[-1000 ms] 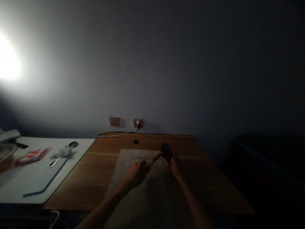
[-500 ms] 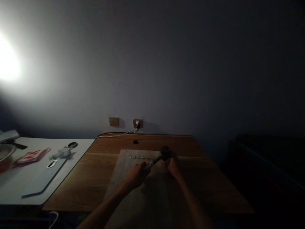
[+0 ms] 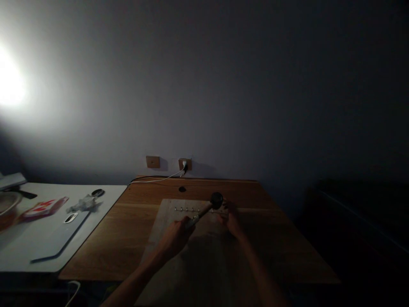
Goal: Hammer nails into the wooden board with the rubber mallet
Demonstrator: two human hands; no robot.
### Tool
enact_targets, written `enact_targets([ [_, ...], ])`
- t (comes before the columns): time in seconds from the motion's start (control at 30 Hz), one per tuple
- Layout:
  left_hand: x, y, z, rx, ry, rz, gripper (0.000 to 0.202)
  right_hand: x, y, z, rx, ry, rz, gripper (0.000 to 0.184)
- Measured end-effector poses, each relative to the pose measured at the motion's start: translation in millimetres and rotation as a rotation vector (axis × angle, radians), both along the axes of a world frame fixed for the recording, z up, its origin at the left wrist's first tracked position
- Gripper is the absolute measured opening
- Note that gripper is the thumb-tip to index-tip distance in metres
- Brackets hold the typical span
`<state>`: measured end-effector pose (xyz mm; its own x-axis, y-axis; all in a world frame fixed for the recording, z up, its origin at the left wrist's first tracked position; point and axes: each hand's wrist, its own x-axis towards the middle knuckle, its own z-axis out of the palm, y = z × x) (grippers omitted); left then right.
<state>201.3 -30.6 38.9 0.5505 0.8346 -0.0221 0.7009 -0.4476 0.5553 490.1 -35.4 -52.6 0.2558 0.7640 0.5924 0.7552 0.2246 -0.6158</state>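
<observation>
My left hand (image 3: 177,236) is wrapped round the pale handle of a mallet (image 3: 217,200) with a round black head. The tool slants up to the right over a light wooden board (image 3: 159,221), its head raised beside my right hand. Along the far part of the board stands a row of several small metal nails or pegs (image 3: 192,209), upright and evenly spaced. My right hand (image 3: 232,221) is at the right end of this row, fingers and thumb curled together near the last piece. Shadow hides what the fingertips hold.
The board lies on a brown wooden table (image 3: 111,226). To the left, a white table (image 3: 19,256) bears a grey flat item (image 3: 60,234), a red-and-white packet (image 3: 43,209), crumpled plastic (image 3: 83,204) and a bowl (image 3: 9,202). Cables run to a wall socket (image 3: 185,164).
My left hand has drawn the mallet left and slightly up, uncovering more of the row near my right hand. My right hand stays almost where it was.
</observation>
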Motion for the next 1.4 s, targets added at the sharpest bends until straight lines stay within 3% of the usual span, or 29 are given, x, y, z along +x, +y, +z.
enact_targets([
  [0.23,-34,-20,-5.3,0.095,0.091,-0.055,0.022,16,3,-7.7,0.007,0.216,-0.038,0.052],
  [0.4,-35,-34,-12.0,0.149,0.237,-0.102,0.034,24,7,-12.3,0.032,0.332,-0.123,0.047],
  [0.67,-37,-50,-36.6,0.216,0.241,-0.103,0.046,24,9,-17.4,0.056,0.345,-0.143,0.043],
  [0.93,-42,-53,-31.2,0.251,0.185,-0.141,0.028,19,5,3.6,-0.015,0.289,-0.127,0.034],
  [1.07,-79,-37,-31.6,0.31,0.043,-0.059,0.031,21,-24,10.7,-0.044,0.233,-0.142,0.045],
  [1.17,-121,-22,-37.5,0.398,-0.024,0.102,0.032,21,-63,4.2,-0.058,0.122,-0.126,0.037],
  [1.27,-155,-11,-45.6,0.343,0.002,0.137,0.033,15,-109,-3.8,-0.173,0.018,-0.107,0.039],
  [1.4,-165,-9,-51.6,0.219,-0.056,0.144,0.038,4,-155,-9.7,-0.233,-0.115,-0.173,0.035],
])
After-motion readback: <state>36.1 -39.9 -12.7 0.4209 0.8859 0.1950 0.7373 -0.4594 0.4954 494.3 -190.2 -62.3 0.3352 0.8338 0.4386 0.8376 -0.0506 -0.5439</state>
